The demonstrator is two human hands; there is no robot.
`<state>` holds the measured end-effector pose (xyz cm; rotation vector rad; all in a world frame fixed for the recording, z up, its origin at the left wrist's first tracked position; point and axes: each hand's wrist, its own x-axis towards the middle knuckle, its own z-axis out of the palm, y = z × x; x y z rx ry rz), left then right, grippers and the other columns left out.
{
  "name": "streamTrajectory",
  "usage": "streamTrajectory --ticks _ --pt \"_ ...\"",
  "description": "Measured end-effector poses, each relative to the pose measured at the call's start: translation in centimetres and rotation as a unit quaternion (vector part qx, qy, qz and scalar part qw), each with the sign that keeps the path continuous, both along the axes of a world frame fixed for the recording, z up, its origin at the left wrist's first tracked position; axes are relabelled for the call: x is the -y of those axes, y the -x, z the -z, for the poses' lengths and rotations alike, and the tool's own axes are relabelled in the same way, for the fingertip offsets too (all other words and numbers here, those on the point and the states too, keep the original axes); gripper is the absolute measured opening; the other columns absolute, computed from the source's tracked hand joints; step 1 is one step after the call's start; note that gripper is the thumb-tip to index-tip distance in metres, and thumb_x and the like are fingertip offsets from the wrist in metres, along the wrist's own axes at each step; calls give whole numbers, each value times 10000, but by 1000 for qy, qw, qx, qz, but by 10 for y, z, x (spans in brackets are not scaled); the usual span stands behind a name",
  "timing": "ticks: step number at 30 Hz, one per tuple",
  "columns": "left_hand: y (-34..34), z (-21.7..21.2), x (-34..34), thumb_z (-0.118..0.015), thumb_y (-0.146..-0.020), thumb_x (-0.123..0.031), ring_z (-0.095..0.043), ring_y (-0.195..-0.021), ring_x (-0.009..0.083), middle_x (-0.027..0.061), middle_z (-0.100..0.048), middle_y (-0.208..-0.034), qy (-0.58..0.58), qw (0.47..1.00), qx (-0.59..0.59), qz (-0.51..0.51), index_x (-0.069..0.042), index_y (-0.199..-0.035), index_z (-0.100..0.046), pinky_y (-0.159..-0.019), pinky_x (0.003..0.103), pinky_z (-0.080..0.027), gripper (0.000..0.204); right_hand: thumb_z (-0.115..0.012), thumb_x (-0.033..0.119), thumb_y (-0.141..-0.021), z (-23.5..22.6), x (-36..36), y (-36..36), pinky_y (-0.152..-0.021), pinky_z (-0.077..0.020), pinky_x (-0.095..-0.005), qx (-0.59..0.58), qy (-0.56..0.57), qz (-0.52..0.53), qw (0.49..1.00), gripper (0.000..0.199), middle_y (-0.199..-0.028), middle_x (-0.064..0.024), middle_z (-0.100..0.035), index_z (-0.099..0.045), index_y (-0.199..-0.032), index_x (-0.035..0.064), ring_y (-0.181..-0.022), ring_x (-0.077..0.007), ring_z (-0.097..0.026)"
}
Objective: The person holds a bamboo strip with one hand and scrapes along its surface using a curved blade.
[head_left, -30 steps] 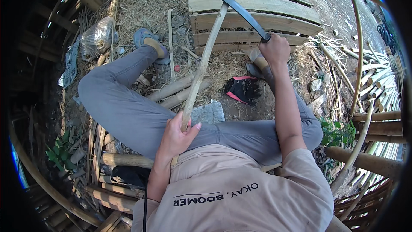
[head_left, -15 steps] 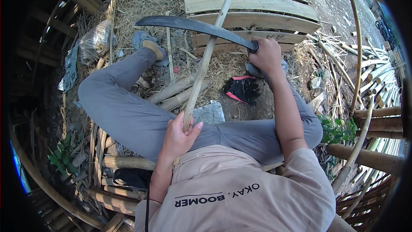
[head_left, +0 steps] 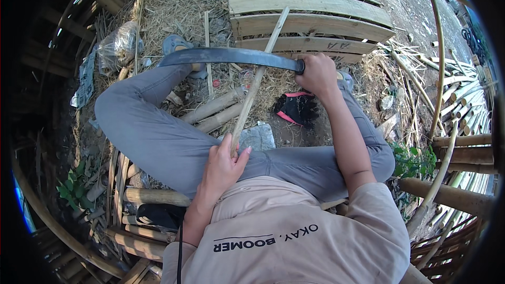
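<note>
Straw-covered ground is lying beneath a seated person, with a slatted wooden pallet (head_left: 310,18) beyond the knees and bamboo poles (head_left: 213,106) between the legs. The left hand (head_left: 223,165) is closing around the near end of a bamboo strip (head_left: 258,81), which is slanting up toward the pallet. The right hand (head_left: 317,73) is gripping the handle of a curved blade (head_left: 231,56), which is lying crosswise over the strip. A black-and-pink glove (head_left: 297,108) is lying just below the right hand.

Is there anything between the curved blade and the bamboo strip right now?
Nothing visible. The curved blade, held by the right hand, lies straight across the bamboo strip, which the left hand holds at its near end. Whether the two touch is unclear.
</note>
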<state>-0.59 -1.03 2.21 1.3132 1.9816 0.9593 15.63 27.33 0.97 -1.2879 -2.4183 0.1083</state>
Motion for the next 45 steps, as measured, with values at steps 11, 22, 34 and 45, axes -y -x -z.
streamTrajectory --ticks 11,22,34,45 --pt "0 -2 2 -729 -915 -141 -607 -492 214 125 -567 -592 -44 998 9 -35 7 -872 -516 -468 351 -454 263 -737 222 -631 6 -13 -7 -774 -575 -491 -48 24 52 997 276 -754 -214 -693 -759 -858 66 -780 -396 -701" --pt "-1 0 5 -673 -949 -123 -640 -544 385 212 -590 -614 -49 998 -29 -17 14 -871 -495 -458 416 -436 238 -716 193 -662 -7 -20 -13 -801 -564 -492 -42 53 56 996 237 -776 -237 -676 -761 -846 49 -797 -401 -684" --pt "2 1 4 -622 -981 -137 -602 -624 477 235 -583 -637 -70 995 -74 7 10 -897 -500 -496 469 -424 208 -680 180 -694 -4 -26 -19 -775 -542 -510 -48 -2 20 999 171 -747 -236 -668 -739 -809 69 -794 -429 -664" --pt "7 -4 10 -705 -943 -181 -487 -450 183 99 -509 -559 -80 996 26 4 -19 -830 -521 -467 329 -386 270 -707 219 -690 -21 -10 -14 -781 -566 -489 -54 13 13 998 211 -777 -220 -696 -761 -844 85 -787 -402 -686"
